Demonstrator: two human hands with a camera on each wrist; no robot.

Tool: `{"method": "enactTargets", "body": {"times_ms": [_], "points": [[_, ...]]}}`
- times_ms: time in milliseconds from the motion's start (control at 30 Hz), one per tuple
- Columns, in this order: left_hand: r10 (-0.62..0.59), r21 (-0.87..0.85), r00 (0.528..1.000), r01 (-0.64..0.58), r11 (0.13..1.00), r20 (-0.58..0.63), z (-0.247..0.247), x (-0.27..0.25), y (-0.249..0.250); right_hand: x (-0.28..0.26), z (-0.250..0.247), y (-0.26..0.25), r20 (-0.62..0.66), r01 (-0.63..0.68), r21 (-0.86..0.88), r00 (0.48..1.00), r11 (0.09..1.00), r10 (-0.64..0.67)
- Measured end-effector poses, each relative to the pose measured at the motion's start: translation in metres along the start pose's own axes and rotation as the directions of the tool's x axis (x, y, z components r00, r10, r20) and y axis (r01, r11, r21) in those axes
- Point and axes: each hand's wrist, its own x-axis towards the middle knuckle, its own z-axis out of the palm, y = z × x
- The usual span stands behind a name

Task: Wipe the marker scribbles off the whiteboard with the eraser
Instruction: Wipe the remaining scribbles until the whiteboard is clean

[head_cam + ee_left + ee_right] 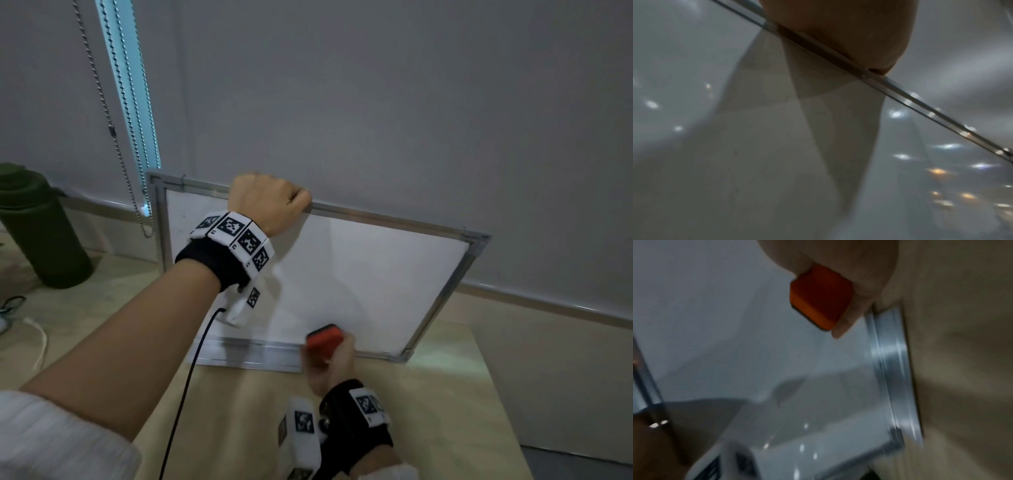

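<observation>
A metal-framed whiteboard (370,274) leans on the wall, its bottom edge on the wooden table. Its white surface shows no scribbles in the head view. My left hand (270,202) curls over the board's top frame (838,56) and grips it. Low in front of the board, my right hand (330,363) holds an orange eraser (324,337) with a dark felt side, near the bottom rail. In the right wrist view the eraser (820,296) sits between thumb and fingers, beside the metal tray rail (892,369); that picture is blurred by motion.
A dark green bottle (37,233) stands at the left on the table (428,411). A bead chain (113,130) hangs beside the board's left corner. A black cable (191,383) runs from my left wrist; a white cable (39,339) lies far left.
</observation>
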Motion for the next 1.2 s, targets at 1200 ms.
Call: {"method": "enactTargets", "body": {"times_ms": [1200], "points": [[0.049,-0.202,0.995,-0.031,0.979,0.089,0.059,0.067,-0.022,-0.002,-0.109,-0.08,0.273,0.11,-0.925,0.859,-0.365,-0.433]]}}
